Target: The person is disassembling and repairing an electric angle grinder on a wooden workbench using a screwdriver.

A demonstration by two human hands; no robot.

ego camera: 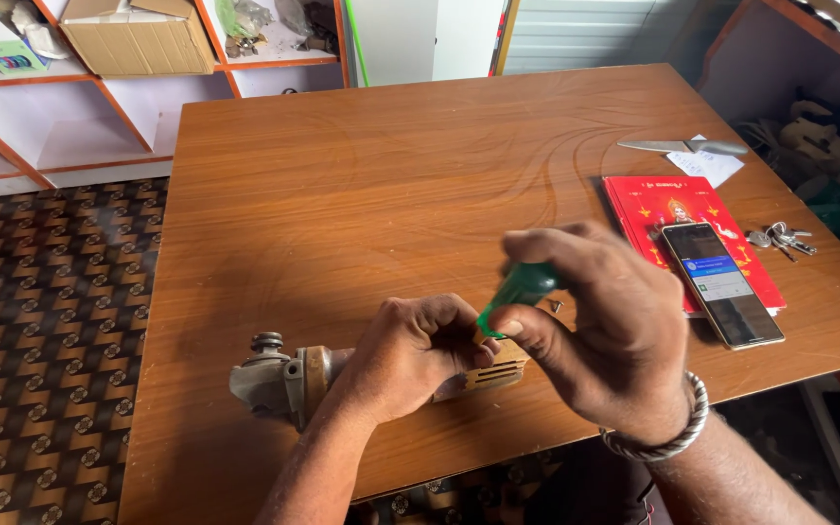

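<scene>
Wooden table [362, 175], right hand [605, 331] gripping screwdriver [519, 290]

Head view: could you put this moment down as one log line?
left hand: grips angle grinder | right hand: holds green-handled screwdriver over it | table: phone, red book

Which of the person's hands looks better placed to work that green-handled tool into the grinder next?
Probably the right hand: it already grips the green-handled screwdriver, tip angled down toward the angle grinder. The left hand is wrapped over the grinder's body, pinning it to the wooden table.
</scene>
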